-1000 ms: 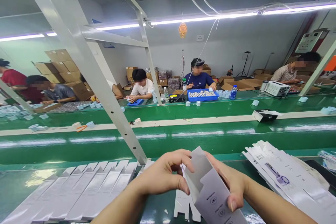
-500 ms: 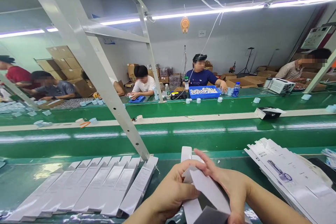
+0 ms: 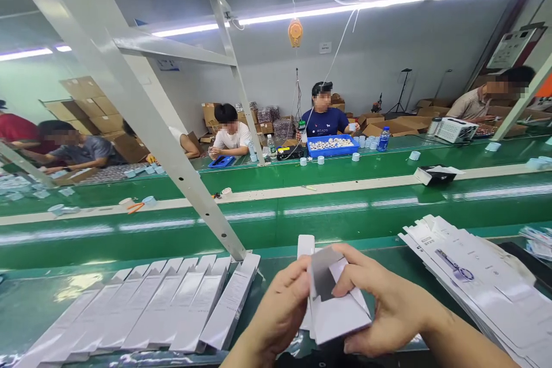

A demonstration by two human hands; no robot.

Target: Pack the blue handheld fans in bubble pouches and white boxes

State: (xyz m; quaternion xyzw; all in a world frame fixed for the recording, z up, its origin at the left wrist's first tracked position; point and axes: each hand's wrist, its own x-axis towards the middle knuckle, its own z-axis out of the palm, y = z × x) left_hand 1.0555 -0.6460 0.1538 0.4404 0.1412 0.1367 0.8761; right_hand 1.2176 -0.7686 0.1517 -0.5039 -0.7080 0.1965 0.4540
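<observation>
Between my hands is a white cardboard box (image 3: 338, 317), its near end open with flaps sticking out and a grey inside showing. My left hand (image 3: 282, 302) pinches the box's left edge between thumb and fingers. On the other side, my right hand (image 3: 379, 302) grips the box, its index finger at the open end against a flap. Behind them another white piece (image 3: 306, 244) lies on the bench, mostly covered. To the left, folded white boxes (image 3: 181, 305) lie in a slanted row. A stack of flat printed cartons (image 3: 470, 282) lies right of my right hand.
A slanted white metal post (image 3: 172, 155) rises from the bench's left side. Beyond the green bench (image 3: 276, 299) runs a conveyor line (image 3: 345, 218) with a small black-and-white box (image 3: 437, 175). Several co-workers sit across it, one behind a blue tray (image 3: 332, 149).
The box has turned so its open end faces me. My right hand's fingers have bent in to the flaps, while my left hand has shifted to the box's left edge.
</observation>
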